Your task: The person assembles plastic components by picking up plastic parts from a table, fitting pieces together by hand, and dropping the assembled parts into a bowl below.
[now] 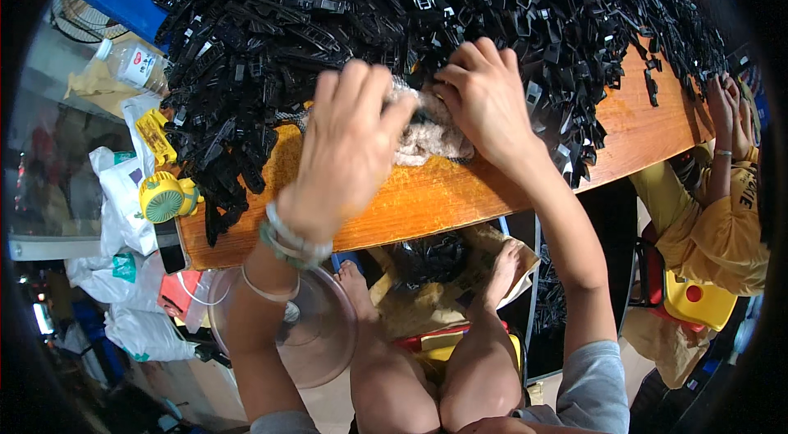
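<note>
A great heap of black plastic clips (353,3) covers most of the orange-brown wooden table (394,204). At the heap's near edge lies a crumpled, pale fuzzy cloth (431,142), between my two hands. My left hand (349,134), somewhat blurred and wearing bracelets at the wrist, is on the cloth's left with its fingers curled down. On the other side my right hand (488,101) bends its fingers in at the cloth's upper edge. Both hands look closed, but the fingertips and anything small in them are hidden.
At the table's left end are a small yellow fan (164,197), a yellow plastic piece (156,137) and a clear bottle (135,64). A clear round basin (316,335) sits below, near white plastic bags (148,331). Another person (722,204) in yellow works at the right.
</note>
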